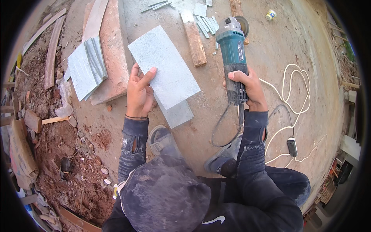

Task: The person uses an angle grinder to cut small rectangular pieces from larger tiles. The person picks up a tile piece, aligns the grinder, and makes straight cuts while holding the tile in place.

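My left hand (140,92) grips a pale grey-blue rectangular stone tile (166,69) by its left edge, thumb on the top face and the fingers partly hidden beneath. Below that tile, a second grey tile (177,115) shows partly, near my foot. In my right hand (251,88) is a teal and black angle grinder (233,48), held by its rear body with the thumb across it. The grinder's cutting disc (243,26) points away from me, at the far end. Tile and grinder are apart, side by side.
A tile stack (85,71) leans on a reddish block (114,46) at left. Ahead lie a wooden piece (195,44), narrow tile strips (207,25) and a small cup (271,15). A white cord (286,101) loops right, near a black connector (292,147). Rubble soil (83,170) borders the left.
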A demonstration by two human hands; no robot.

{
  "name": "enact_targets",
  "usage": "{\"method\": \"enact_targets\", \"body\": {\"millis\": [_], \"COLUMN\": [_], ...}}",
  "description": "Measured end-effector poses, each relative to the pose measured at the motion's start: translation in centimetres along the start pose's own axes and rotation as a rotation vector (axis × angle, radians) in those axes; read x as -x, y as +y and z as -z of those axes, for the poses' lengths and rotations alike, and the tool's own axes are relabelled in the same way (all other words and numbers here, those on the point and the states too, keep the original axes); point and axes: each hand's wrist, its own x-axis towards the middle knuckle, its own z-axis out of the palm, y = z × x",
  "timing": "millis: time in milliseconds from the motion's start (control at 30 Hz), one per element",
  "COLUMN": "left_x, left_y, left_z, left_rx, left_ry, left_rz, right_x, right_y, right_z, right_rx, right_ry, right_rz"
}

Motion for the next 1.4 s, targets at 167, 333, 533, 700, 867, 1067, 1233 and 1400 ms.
{"method": "enact_targets", "body": {"millis": [167, 333, 533, 700, 867, 1067, 1233, 1400], "left_x": [-0.1, 0.2, 0.5, 0.5, 0.7, 1.3, 1.7, 1.8], "left_y": [0.6, 1.3, 1.7, 1.7, 1.9, 2.2, 2.5, 2.5], "left_z": [0.1, -0.7, -0.6, -0.7, -0.6, -0.6, -1.0, -0.6], "left_rx": [0.025, 0.034, 0.014, 0.055, 0.068, -0.004, -0.067, -0.121], "left_ry": [-0.015, -0.026, -0.036, -0.06, -0.075, -0.028, -0.029, -0.069], "left_rz": [-0.018, -0.018, -0.026, -0.021, -0.037, -0.038, -0.039, -0.058], "right_x": [0.0, 0.0, 0.2, 0.2, 0.2, 0.2, 0.1, 0.1], "right_y": [0.4, 0.3, 0.0, 0.0, 0.2, 0.0, 0.1, -0.1], "right_z": [0.2, 0.1, -0.1, 0.0, 0.0, -0.4, -0.3, -0.4], "right_rx": [0.01, 0.021, 0.028, 0.021, 0.041, 0.048, 0.042, 0.044], "right_ry": [-0.002, 0.019, 0.01, 0.014, 0.011, 0.004, 0.015, 0.002], "right_rz": [-0.007, 0.008, 0.013, 0.012, -0.002, 0.026, 0.032, 0.006]}}
